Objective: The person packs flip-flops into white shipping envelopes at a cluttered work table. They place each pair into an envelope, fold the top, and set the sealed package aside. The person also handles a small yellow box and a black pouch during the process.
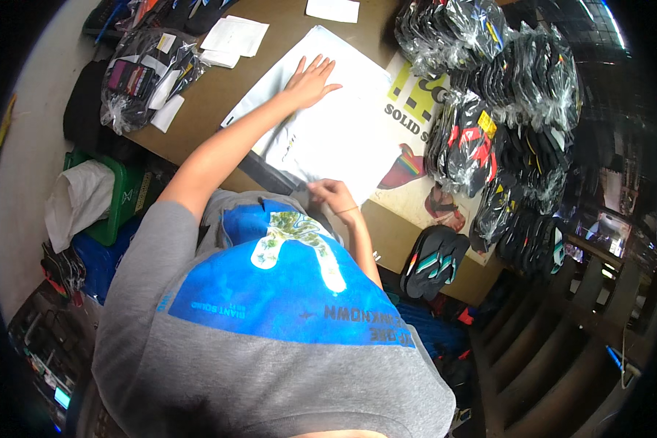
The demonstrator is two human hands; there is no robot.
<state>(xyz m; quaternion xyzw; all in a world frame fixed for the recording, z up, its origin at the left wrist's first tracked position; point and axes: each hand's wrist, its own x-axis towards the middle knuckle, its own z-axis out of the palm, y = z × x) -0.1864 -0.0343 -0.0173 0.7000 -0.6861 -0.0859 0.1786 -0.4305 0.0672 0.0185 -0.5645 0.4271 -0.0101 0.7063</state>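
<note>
My left hand [311,85] lies palm down, fingers spread, on a stack of large white sheets [356,128], which may be paper or thin plastic. At the near edge of the stack, my right hand [334,198] has bent fingers close to the sheets' corner. Its fingertips are blurred, so whether they pinch the edge cannot be told. The upper sheet bulges along its near left side, where small dark print shows. A dark flat edge [268,174] sticks out beneath the stack, next to my grey and blue shirt.
Bagged flip-flops [462,145] are piled along the right of the brown table [386,219], over a printed poster [402,191]. A loose black pair [435,263] sits near the front edge. Small papers [235,35] and a filled clear bag [142,79] lie left. A green bin [115,202] stands below.
</note>
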